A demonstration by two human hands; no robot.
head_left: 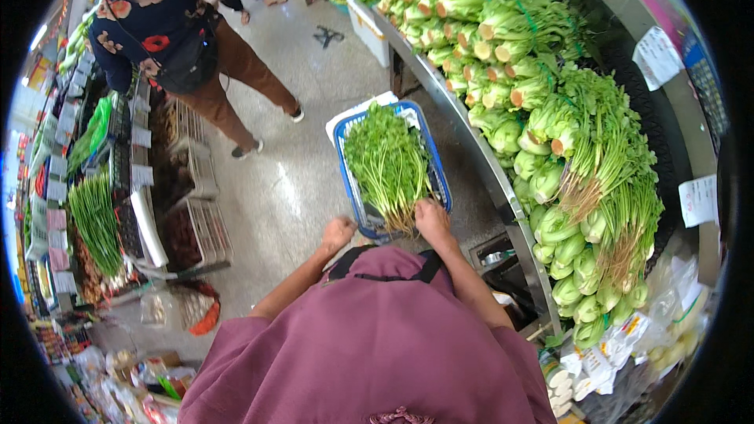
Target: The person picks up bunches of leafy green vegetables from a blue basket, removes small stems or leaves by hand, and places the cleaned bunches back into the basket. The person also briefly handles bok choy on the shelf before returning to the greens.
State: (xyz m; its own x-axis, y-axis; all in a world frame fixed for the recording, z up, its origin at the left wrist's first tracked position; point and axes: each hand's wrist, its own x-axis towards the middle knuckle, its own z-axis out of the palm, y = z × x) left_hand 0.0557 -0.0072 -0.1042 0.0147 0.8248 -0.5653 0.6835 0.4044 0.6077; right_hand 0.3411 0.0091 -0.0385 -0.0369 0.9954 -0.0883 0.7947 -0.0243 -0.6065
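A blue plastic basket (443, 172) with a pale inner lining stands in front of me. Leafy green herbs that look like coriander (386, 159) fill it, leaves towards the far end and roots towards me. My right hand (433, 221) is at the basket's near right corner, its fingers curled on the root ends of the herbs. My left hand (339, 233) hovers by the near left corner, apart from the herbs. Its fingers are bent, and whether they hold anything is hidden.
A metal-edged produce shelf (471, 123) curves along the right, piled with stem lettuce (495, 41), bok choy (568, 247) and more rooted herbs (612, 147). A person (177, 47) stands ahead at the left. Slatted crates (203, 229) sit under the left stand. Plastic bags (177, 309) lie nearby.
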